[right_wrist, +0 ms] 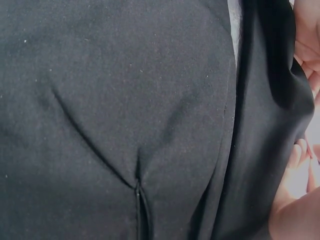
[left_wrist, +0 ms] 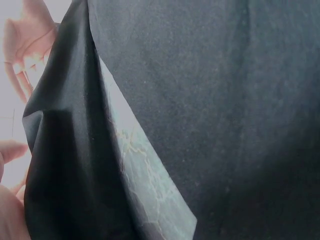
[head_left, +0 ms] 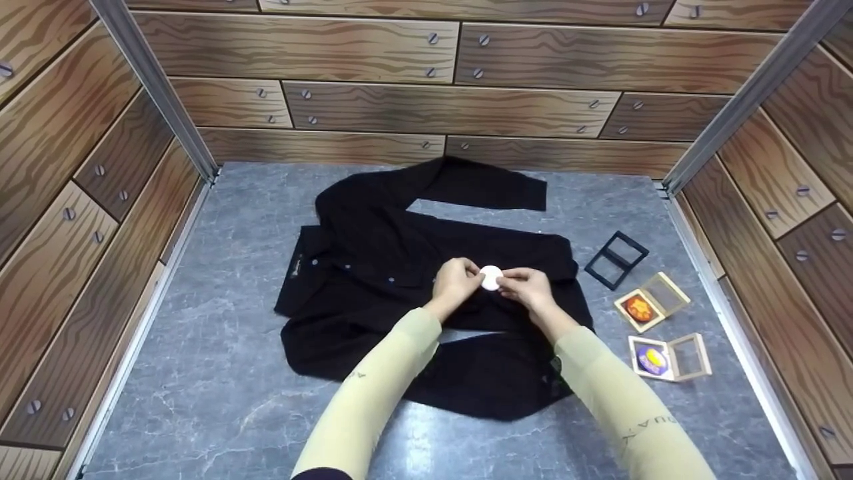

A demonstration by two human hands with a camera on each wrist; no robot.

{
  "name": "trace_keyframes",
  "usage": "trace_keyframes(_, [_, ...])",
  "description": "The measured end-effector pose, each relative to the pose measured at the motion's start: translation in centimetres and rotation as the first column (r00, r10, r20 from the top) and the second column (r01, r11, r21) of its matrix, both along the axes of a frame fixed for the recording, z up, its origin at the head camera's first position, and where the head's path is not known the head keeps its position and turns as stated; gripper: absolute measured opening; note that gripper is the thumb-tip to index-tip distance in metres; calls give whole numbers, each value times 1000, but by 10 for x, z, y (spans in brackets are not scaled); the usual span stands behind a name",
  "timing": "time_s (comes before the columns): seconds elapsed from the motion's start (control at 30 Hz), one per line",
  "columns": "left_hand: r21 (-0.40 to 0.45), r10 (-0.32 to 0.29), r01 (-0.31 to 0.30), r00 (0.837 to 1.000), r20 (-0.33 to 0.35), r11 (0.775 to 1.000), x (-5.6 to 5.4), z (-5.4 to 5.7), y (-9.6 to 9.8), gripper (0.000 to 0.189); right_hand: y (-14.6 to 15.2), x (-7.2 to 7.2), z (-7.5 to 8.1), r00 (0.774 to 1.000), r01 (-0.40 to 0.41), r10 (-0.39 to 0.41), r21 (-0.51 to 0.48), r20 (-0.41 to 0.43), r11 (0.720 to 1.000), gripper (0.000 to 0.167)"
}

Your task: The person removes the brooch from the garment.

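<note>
A black button-up shirt lies spread on the grey marbled surface, collar to the left and sleeves toward the back and front. Over its lower half, a small white round disc is pinched between both hands. My left hand grips its left edge with thumb and fingers. The right hand pinches the lower right edge. In the left wrist view, a raised fold of black fabric stands beside the fingers. The right wrist view shows similar fabric partly covering the hands, with the disc hidden there.
Right of the shirt lie an open black double frame, a hinged case with an orange design and another with a purple and yellow one. Wood-print walls enclose the back and both sides.
</note>
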State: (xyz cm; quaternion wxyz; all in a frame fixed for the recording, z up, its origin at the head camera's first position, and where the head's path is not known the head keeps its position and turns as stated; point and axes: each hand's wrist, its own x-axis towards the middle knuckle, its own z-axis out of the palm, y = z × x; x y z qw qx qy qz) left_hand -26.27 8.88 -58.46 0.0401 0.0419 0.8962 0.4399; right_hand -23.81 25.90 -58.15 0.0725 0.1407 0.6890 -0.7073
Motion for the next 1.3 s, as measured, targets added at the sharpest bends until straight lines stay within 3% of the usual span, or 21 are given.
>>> trace_keyframes(0.63, [-16,15,-16,1000,-20,1000,-1,0,1,8,1,-2,2,1000,-5,6,15,-25,1000,21])
trace_keyframes(0.9, [-16,23,-24,1000,-13,1000,-1,1,1,9,1,-1,3,999,0,4,82,-54,997,23])
trace_keyframes(1.13, [-1,12,-12,1000,-23,1000,-1,1,1,9,2,-2,2,997,11,-1,121,-83,993,15])
trace_keyframes(1.3, [1,9,-9,1000,-11,1000,-1,1,0,9,2,-1,1,996,15,-1,150,-95,989,20])
